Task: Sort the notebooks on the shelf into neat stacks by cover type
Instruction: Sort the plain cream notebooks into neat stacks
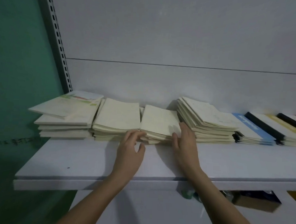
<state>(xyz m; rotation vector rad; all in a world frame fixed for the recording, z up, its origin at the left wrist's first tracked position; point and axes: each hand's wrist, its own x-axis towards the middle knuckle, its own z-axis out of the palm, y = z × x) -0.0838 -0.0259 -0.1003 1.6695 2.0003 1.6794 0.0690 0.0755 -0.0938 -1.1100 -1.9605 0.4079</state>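
I see my left hand [131, 144] with its grip curled on the front edge of the middle notebook stack [157, 124] on the shelf [75, 159]. My right hand [185, 140] lies flat and open against that stack's right side.

One shelf [75, 161] carried four stacks of cream notebooks [117, 117], one blue-covered stack [254, 130], two black-spined stacks [264, 127], and two hands [131, 144] reached in.
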